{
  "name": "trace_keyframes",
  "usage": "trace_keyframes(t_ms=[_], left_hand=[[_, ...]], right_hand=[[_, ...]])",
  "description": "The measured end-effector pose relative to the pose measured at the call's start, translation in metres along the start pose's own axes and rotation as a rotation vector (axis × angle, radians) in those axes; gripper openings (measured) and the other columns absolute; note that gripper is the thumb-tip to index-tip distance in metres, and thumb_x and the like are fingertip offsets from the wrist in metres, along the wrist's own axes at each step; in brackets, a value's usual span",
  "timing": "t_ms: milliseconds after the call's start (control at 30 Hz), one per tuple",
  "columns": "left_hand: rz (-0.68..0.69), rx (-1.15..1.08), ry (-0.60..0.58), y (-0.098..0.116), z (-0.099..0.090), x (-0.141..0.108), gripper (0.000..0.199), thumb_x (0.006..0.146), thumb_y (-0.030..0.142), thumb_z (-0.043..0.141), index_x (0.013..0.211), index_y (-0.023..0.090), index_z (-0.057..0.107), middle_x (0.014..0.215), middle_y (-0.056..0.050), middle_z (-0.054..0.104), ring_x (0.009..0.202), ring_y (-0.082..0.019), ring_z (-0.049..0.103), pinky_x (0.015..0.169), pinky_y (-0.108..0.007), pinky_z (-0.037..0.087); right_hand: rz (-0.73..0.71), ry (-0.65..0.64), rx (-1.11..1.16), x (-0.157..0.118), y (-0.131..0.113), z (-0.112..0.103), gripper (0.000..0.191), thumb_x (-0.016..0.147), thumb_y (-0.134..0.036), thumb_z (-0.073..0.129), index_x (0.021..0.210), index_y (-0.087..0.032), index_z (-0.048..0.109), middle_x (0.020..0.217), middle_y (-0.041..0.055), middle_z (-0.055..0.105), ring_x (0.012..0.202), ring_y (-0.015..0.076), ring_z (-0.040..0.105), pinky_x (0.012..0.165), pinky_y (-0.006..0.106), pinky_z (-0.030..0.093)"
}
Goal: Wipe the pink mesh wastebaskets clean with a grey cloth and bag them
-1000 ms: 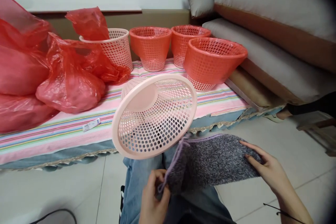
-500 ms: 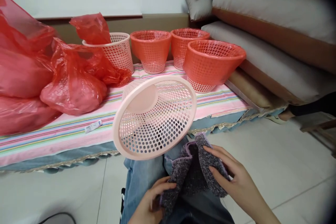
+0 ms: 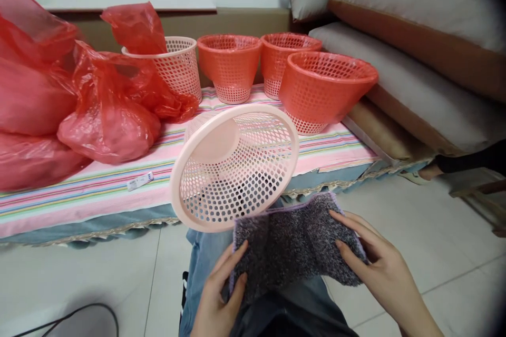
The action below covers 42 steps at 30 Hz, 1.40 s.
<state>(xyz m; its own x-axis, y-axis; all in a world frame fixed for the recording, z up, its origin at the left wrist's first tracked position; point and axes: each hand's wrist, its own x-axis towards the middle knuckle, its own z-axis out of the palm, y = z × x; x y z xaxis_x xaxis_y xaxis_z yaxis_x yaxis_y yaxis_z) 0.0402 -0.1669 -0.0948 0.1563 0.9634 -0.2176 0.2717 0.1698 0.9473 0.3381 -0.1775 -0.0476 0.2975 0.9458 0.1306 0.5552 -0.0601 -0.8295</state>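
Observation:
A dark grey fuzzy cloth point(image 3: 294, 239) with a light purple edge is spread out above my lap. My left hand point(image 3: 221, 292) grips its left end between thumb and fingers. At the cloth's right end, my right hand point(image 3: 375, 263) holds it the same way. Just beyond the cloth, a pale pink mesh basket point(image 3: 221, 145) lies tipped on its side, its round opening facing me. The cloth's upper left corner overlaps the lower rim of the basket.
Red bags point(image 3: 110, 131) sit left on the striped cloth cover point(image 3: 158, 179). Behind stand a pink basket point(image 3: 182, 66) and three red-lined baskets point(image 3: 231, 66). Cushions point(image 3: 415, 5) are stacked at right. A small white label point(image 3: 140, 181) lies near the front edge.
The grey cloth, bunched and folded before, is now opened out flat between my hands. My hands have moved farther apart, and the view has shifted slightly downward.

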Motion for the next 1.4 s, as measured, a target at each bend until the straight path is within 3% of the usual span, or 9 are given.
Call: trace_keyframes(t_ms=[167, 367, 500, 733, 833, 933, 1033, 1133, 1400], left_hand=[[0.039, 0.062, 0.070, -0.001, -0.002, -0.004, 0.055, 0.089, 0.035, 0.056, 0.143, 0.032, 0.046, 0.156, -0.003, 0.037, 0.145, -0.025, 0.029, 0.117, -0.048, 0.023], [-0.076, -0.009, 0.099, 0.002, 0.005, -0.003, 0.056, 0.091, 0.048, 0.051, 0.143, 0.029, 0.046, 0.157, -0.003, 0.034, 0.147, -0.022, 0.026, 0.120, -0.047, 0.013], [-0.062, -0.064, 0.125, 0.005, 0.006, -0.001, 0.056, 0.091, 0.050, 0.051, 0.141, 0.027, 0.049, 0.155, -0.005, 0.039, 0.145, -0.024, 0.030, 0.121, -0.047, 0.015], [0.013, -0.031, 0.191, 0.000, 0.012, 0.008, 0.050, 0.089, 0.043, 0.057, 0.136, 0.027, 0.054, 0.149, -0.006, 0.047, 0.141, -0.027, 0.037, 0.119, -0.052, 0.021], [0.087, 0.022, 0.212, -0.006, 0.014, 0.013, 0.047, 0.088, 0.037, 0.058, 0.134, 0.025, 0.056, 0.146, -0.008, 0.051, 0.139, -0.027, 0.040, 0.119, -0.052, 0.022], [0.056, -0.034, 0.211, -0.007, 0.014, 0.016, 0.046, 0.089, 0.036, 0.055, 0.133, 0.024, 0.057, 0.147, -0.008, 0.050, 0.141, -0.027, 0.038, 0.119, -0.051, 0.020], [-0.024, -0.150, 0.169, -0.001, 0.011, 0.017, 0.049, 0.088, 0.040, 0.059, 0.134, 0.026, 0.056, 0.148, -0.007, 0.048, 0.141, -0.027, 0.037, 0.119, -0.048, 0.022], [-0.018, -0.263, 0.148, 0.005, 0.011, 0.018, 0.051, 0.086, 0.041, 0.063, 0.136, 0.030, 0.054, 0.150, -0.004, 0.046, 0.142, -0.025, 0.035, 0.119, -0.045, 0.024], [0.050, -0.208, -0.036, -0.030, 0.048, 0.041, 0.035, 0.089, 0.031, 0.053, 0.120, 0.023, 0.068, 0.136, -0.008, 0.061, 0.133, -0.025, 0.049, 0.116, -0.047, 0.028]], right_hand=[[-0.103, -0.159, 0.026, -0.009, -0.029, 0.040, 0.041, 0.084, -0.030, 0.058, 0.125, -0.030, 0.064, 0.131, 0.0068, 0.060, 0.122, 0.0257, 0.057, 0.103, 0.038, 0.048], [-0.161, -0.463, 0.170, -0.025, -0.042, 0.118, 0.076, 0.072, -0.008, 0.055, 0.138, -0.043, 0.048, 0.138, -0.0009, 0.054, 0.120, 0.0285, 0.059, 0.104, 0.045, 0.049], [-0.178, -0.497, 0.220, -0.029, -0.045, 0.135, 0.082, 0.070, -0.006, 0.052, 0.140, -0.048, 0.043, 0.141, -0.0044, 0.051, 0.124, 0.0296, 0.055, 0.106, 0.047, 0.047], [-0.010, -0.734, 0.536, -0.025, -0.049, 0.108, 0.068, 0.085, -0.023, 0.057, 0.148, -0.035, 0.034, 0.123, 0.0036, 0.065, 0.090, 0.0176, 0.067, 0.080, 0.033, 0.059], [0.019, -0.358, 0.437, -0.014, -0.021, 0.095, 0.047, 0.090, -0.033, 0.053, 0.137, -0.029, 0.050, 0.133, 0.0075, 0.057, 0.113, 0.0210, 0.059, 0.099, 0.039, 0.050], [0.214, -0.042, 0.228, -0.003, 0.016, 0.088, 0.053, 0.084, -0.046, 0.062, 0.131, -0.023, 0.053, 0.135, 0.0126, 0.054, 0.119, 0.0280, 0.055, 0.103, 0.048, 0.045], [0.462, -0.264, 0.360, 0.001, 0.034, 0.083, 0.067, 0.075, -0.054, 0.070, 0.129, -0.018, 0.054, 0.118, 0.0131, 0.065, 0.102, 0.0292, 0.064, 0.095, 0.050, 0.050], [0.508, -0.488, 0.631, 0.000, 0.031, 0.070, 0.057, 0.076, -0.050, 0.072, 0.123, -0.020, 0.060, 0.115, 0.0095, 0.069, 0.110, 0.0286, 0.063, 0.100, 0.045, 0.048], [0.520, -0.267, 0.656, 0.007, 0.063, 0.026, 0.061, 0.074, -0.048, 0.075, 0.128, -0.031, 0.052, 0.127, 0.0058, 0.064, 0.113, 0.0246, 0.063, 0.091, 0.034, 0.050]])
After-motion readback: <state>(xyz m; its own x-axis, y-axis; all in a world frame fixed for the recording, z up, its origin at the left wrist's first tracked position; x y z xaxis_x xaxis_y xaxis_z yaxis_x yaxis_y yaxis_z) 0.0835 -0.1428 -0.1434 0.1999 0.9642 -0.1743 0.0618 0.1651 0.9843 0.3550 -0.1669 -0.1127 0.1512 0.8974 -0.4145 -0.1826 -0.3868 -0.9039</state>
